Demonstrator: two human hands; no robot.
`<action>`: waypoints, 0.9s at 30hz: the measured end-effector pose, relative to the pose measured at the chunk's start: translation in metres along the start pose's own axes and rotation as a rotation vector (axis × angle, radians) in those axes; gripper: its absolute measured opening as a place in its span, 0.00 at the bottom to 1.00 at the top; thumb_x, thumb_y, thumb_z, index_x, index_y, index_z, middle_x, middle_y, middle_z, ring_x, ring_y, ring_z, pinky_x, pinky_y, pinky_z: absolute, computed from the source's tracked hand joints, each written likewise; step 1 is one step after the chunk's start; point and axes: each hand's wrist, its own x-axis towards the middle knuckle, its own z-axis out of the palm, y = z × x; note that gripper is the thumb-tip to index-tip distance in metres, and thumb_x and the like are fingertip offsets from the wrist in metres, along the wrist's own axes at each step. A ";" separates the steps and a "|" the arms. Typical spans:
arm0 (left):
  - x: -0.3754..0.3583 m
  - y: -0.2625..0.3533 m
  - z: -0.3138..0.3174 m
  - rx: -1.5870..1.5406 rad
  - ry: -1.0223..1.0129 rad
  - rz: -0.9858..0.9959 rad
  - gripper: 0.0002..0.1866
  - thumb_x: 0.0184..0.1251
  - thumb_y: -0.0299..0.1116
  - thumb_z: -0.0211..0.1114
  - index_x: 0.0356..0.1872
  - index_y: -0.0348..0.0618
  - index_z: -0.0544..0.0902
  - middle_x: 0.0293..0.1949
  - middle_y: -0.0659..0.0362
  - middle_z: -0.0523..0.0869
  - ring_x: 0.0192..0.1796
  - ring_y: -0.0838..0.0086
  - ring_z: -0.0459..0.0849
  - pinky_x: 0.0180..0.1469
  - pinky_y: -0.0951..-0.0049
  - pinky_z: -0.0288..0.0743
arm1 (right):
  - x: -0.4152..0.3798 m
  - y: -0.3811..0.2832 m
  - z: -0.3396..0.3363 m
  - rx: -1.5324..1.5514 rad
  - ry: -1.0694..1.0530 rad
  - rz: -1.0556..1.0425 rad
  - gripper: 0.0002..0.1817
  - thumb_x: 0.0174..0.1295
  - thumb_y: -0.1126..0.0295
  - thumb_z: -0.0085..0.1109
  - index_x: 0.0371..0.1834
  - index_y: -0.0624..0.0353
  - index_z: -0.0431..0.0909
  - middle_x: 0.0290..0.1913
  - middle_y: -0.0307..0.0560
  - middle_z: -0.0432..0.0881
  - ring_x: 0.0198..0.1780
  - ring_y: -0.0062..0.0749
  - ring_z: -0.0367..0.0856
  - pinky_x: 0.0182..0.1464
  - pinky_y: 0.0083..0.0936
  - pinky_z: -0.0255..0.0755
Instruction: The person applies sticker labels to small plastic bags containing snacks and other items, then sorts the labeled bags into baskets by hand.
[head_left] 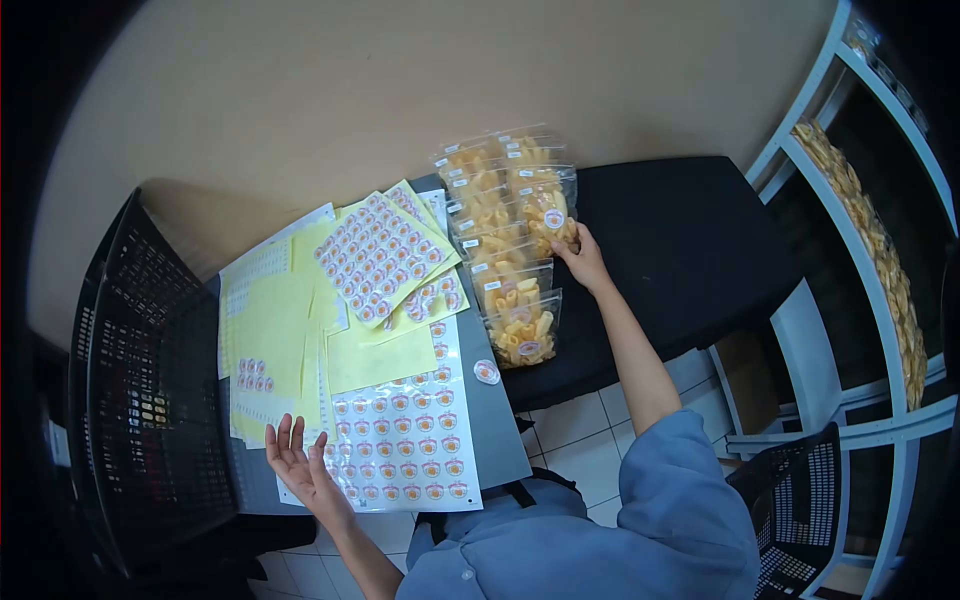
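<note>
My left hand [308, 478] is raised over the near edge of the sticker sheets, palm up, fingers apart and holding nothing. Beneath it lies a white sheet of round labels [400, 450], partly covered by yellow backing sheets [270, 320]. My right hand [585, 262] grips the lower corner of a clear bag of tube pasta [545, 198], which carries a round sticker. That bag is the front one of the right-hand overlapping row. Beside it runs another row of pasta bags [518, 325], its nearest bags also bearing round stickers. Some fingertips of my right hand are hidden.
One loose round sticker [486, 372] lies on the grey board [505, 440]. A black plastic basket [140, 380] stands at the left. The black-covered table [680, 240] extends right, towards a white rack [870, 240] with bagged goods. Another black basket [800, 510] is low at the right.
</note>
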 end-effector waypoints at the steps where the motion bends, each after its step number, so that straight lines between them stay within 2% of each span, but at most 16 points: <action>1: -0.001 -0.002 -0.002 0.010 0.014 -0.006 0.28 0.57 0.26 0.49 0.60 0.43 0.52 0.55 0.52 0.62 0.58 0.66 0.63 0.52 0.67 0.67 | 0.002 0.002 0.001 -0.032 0.013 -0.012 0.25 0.51 0.65 0.59 0.50 0.62 0.63 0.42 0.52 0.75 0.44 0.34 0.75 0.46 0.26 0.67; 6: -0.003 -0.009 -0.008 0.032 0.052 -0.037 0.28 0.57 0.27 0.49 0.60 0.43 0.52 0.55 0.51 0.62 0.58 0.66 0.63 0.51 0.68 0.67 | 0.002 0.013 0.003 -0.169 0.001 0.000 0.29 0.51 0.64 0.59 0.54 0.62 0.60 0.47 0.54 0.70 0.50 0.42 0.69 0.52 0.31 0.62; 8: -0.004 -0.010 -0.010 0.034 0.051 -0.039 0.28 0.57 0.27 0.50 0.59 0.42 0.52 0.55 0.51 0.62 0.57 0.66 0.63 0.51 0.68 0.67 | -0.003 0.004 0.001 -0.436 0.059 -0.061 0.32 0.48 0.63 0.60 0.55 0.63 0.59 0.48 0.55 0.67 0.52 0.46 0.64 0.54 0.33 0.59; 11: -0.005 -0.015 -0.017 0.034 0.042 -0.023 0.28 0.57 0.27 0.50 0.59 0.42 0.52 0.55 0.51 0.62 0.57 0.66 0.63 0.51 0.69 0.68 | -0.011 -0.009 -0.002 -0.565 0.084 -0.031 0.36 0.44 0.63 0.62 0.56 0.65 0.58 0.49 0.54 0.67 0.52 0.46 0.63 0.54 0.34 0.59; 12: -0.006 -0.015 -0.020 0.038 0.049 -0.029 0.28 0.57 0.27 0.50 0.59 0.42 0.52 0.55 0.51 0.62 0.57 0.66 0.63 0.51 0.69 0.68 | -0.010 -0.002 -0.005 -0.542 0.098 -0.082 0.38 0.42 0.63 0.63 0.56 0.66 0.57 0.48 0.55 0.67 0.51 0.46 0.63 0.54 0.34 0.59; 15: -0.007 -0.015 -0.033 0.049 0.105 0.003 0.25 0.59 0.27 0.48 0.58 0.41 0.54 0.54 0.51 0.64 0.56 0.67 0.65 0.49 0.70 0.68 | -0.012 -0.010 -0.021 -0.577 0.168 -0.184 0.36 0.41 0.66 0.62 0.54 0.68 0.59 0.46 0.55 0.68 0.50 0.46 0.66 0.53 0.34 0.61; 17: -0.009 -0.015 -0.050 -0.047 0.174 0.031 0.19 0.61 0.29 0.45 0.54 0.40 0.60 0.51 0.52 0.67 0.53 0.68 0.67 0.46 0.72 0.68 | -0.009 -0.025 -0.038 -0.550 0.305 -0.194 0.32 0.42 0.70 0.61 0.52 0.67 0.61 0.46 0.55 0.69 0.49 0.43 0.68 0.52 0.32 0.62; 18: -0.008 -0.012 -0.057 -0.078 0.232 0.075 0.10 0.64 0.33 0.41 0.41 0.38 0.66 0.42 0.53 0.71 0.44 0.71 0.70 0.43 0.73 0.67 | -0.007 -0.044 -0.045 -0.503 0.388 -0.180 0.29 0.42 0.74 0.60 0.52 0.65 0.63 0.46 0.53 0.69 0.48 0.39 0.69 0.50 0.30 0.64; 19: -0.008 -0.013 -0.068 -0.068 0.272 0.083 0.10 0.64 0.33 0.41 0.41 0.38 0.66 0.42 0.53 0.71 0.44 0.71 0.70 0.43 0.73 0.67 | -0.002 -0.064 -0.051 -0.538 0.464 -0.220 0.27 0.44 0.75 0.59 0.51 0.64 0.64 0.45 0.51 0.69 0.48 0.36 0.69 0.47 0.27 0.65; 20: -0.008 -0.015 -0.082 -0.101 0.266 0.160 0.09 0.65 0.34 0.39 0.35 0.39 0.65 0.37 0.54 0.71 0.40 0.72 0.69 0.42 0.74 0.66 | 0.002 -0.089 -0.054 -0.505 0.500 -0.287 0.25 0.45 0.74 0.59 0.50 0.63 0.66 0.45 0.50 0.70 0.46 0.36 0.70 0.44 0.26 0.66; 22: -0.007 -0.013 -0.106 -0.126 0.310 0.271 0.14 0.67 0.37 0.35 0.24 0.41 0.61 0.26 0.56 0.69 0.32 0.74 0.67 0.40 0.75 0.62 | 0.008 -0.151 -0.038 -0.541 0.510 -0.463 0.17 0.50 0.74 0.56 0.45 0.62 0.70 0.42 0.48 0.72 0.44 0.34 0.71 0.40 0.25 0.67; 25: -0.009 -0.017 -0.154 -0.102 0.356 0.364 0.15 0.68 0.37 0.35 0.24 0.41 0.61 0.24 0.56 0.68 0.32 0.75 0.68 0.35 0.79 0.62 | 0.005 -0.253 0.018 -0.549 0.384 -0.739 0.10 0.53 0.75 0.53 0.39 0.60 0.74 0.41 0.47 0.73 0.44 0.33 0.72 0.39 0.24 0.67; 26: -0.010 -0.017 -0.171 -0.084 0.385 0.377 0.15 0.68 0.37 0.35 0.24 0.41 0.61 0.24 0.56 0.68 0.32 0.75 0.68 0.35 0.79 0.62 | 0.001 -0.283 0.045 -0.520 0.367 -0.756 0.10 0.53 0.75 0.53 0.39 0.60 0.74 0.41 0.47 0.73 0.44 0.33 0.72 0.39 0.24 0.67; 27: -0.012 -0.018 -0.188 -0.035 0.460 0.382 0.14 0.68 0.37 0.34 0.25 0.41 0.62 0.25 0.56 0.68 0.31 0.76 0.67 0.34 0.79 0.62 | -0.004 -0.313 0.076 -0.503 0.270 -0.887 0.08 0.53 0.76 0.52 0.37 0.61 0.74 0.41 0.46 0.73 0.44 0.33 0.73 0.40 0.24 0.67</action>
